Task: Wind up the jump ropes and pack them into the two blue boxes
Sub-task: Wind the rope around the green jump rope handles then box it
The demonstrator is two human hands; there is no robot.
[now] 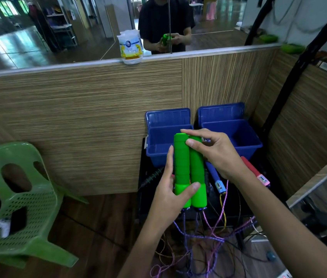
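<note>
Gripping two green handles (188, 169) side by side, left hand (168, 194) low, right hand (216, 153) pinching the tops. Purple cord (198, 235) dangles below (tangled). Both blue boxes (238, 135) open behind.

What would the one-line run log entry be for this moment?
stage: aligning green handles | left hand: grips handles | right hand: pinches handle tops | blue boxes: open, no ropes inside

Dim indoor light; daylight glare on the mirrored floor; wide-angle bending at edges; slight softness.
</note>
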